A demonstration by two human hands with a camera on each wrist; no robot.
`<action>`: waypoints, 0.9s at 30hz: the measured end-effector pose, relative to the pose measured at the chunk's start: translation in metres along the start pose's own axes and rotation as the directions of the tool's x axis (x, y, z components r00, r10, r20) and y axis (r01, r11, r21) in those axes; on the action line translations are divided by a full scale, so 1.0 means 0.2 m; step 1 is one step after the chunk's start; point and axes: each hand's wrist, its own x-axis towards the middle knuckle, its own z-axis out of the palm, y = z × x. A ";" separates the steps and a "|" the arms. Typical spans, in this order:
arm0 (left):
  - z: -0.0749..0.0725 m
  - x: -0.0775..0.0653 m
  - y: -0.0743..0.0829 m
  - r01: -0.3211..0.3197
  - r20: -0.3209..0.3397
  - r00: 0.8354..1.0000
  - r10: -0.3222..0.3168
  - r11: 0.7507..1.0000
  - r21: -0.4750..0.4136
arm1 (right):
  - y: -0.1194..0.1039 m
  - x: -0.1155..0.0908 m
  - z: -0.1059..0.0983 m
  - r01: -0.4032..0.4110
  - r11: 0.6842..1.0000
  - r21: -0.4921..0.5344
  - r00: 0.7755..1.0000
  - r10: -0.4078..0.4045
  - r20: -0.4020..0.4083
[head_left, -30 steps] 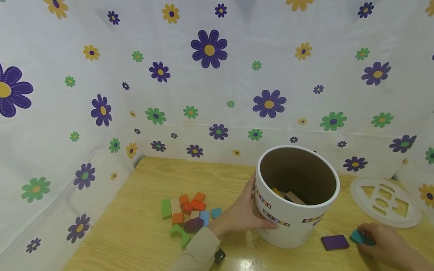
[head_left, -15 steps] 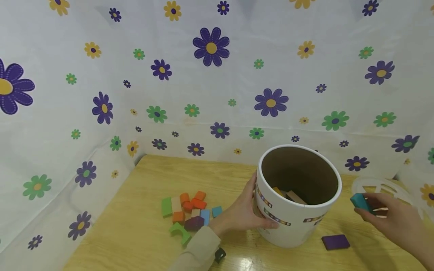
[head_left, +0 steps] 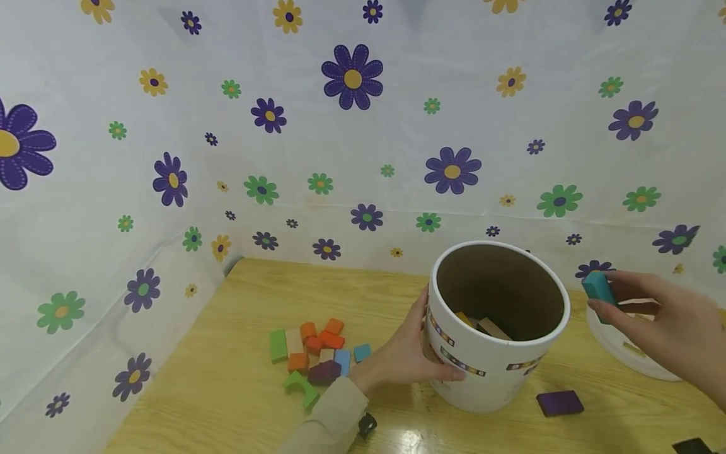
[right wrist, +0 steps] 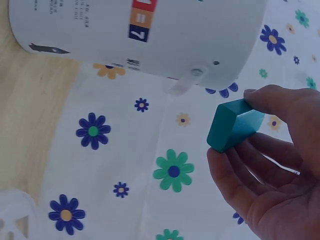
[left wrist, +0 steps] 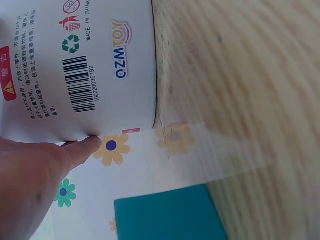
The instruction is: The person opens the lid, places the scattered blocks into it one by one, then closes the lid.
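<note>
A white bucket point(head_left: 482, 384) with printed number strips stands on the wooden table, tilted toward the head camera. My left hand point(head_left: 399, 353) grips its left side, thumb across the front and fingers behind. Deep inside lie a tan block point(head_left: 493, 328) and a yellow one point(head_left: 464, 319). To the right of the bucket, my right hand point(head_left: 663, 315) pinches a teal block point(head_left: 599, 287) in the air, at about rim height in the head view. In the right wrist view the teal block point(right wrist: 232, 125) sits between thumb and fingertips, the other fingers curled below.
A purple block point(head_left: 559, 403) lies right of the bucket, with a white cutout lid point(head_left: 624, 353) behind it. Orange blocks point(head_left: 332, 340), a green arch point(head_left: 302, 388) and several others lie left. A teal block point(left wrist: 170, 215) shows near the left hand. Flowered sheeting point(head_left: 374, 139) surrounds the table.
My right hand has lifted the teal block off the table and raised it beside the bucket's rim. My left hand and the bucket have stayed in place.
</note>
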 end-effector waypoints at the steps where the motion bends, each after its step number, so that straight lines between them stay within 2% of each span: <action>1: 0.00 0.00 0.00 0.001 -0.001 1.000 -0.001 1.000 0.000 | -0.01 0.02 -0.01 0.024 1.000 -0.007 1.000 -0.024 0.001; 3: 0.00 0.00 0.00 0.006 -0.006 1.000 -0.006 1.000 0.004 | -0.03 0.05 -0.02 0.057 0.998 -0.033 0.998 -0.057 0.022; 7: -0.01 -0.01 -0.01 0.015 -0.017 1.000 -0.015 1.000 0.017 | -0.08 0.11 -0.03 0.075 0.995 -0.059 0.995 -0.071 0.070; 14: -0.01 0.00 -0.02 0.014 -0.011 1.000 -0.014 0.999 0.033 | -0.17 0.18 -0.01 0.157 0.986 -0.054 0.982 -0.150 0.117; 19: 0.00 0.00 -0.02 0.038 -0.017 0.999 -0.037 0.999 0.039 | -0.24 0.22 0.03 0.244 0.970 -0.021 0.963 -0.240 0.120; 23: 0.00 0.00 -0.02 0.029 -0.008 1.000 -0.028 0.999 0.028 | -0.28 0.25 0.06 0.311 0.950 -0.003 0.943 -0.308 0.125; 27: 0.00 0.00 -0.01 0.025 -0.005 1.000 -0.024 0.999 0.024 | -0.32 0.26 0.08 0.346 0.938 -0.009 0.930 -0.342 0.134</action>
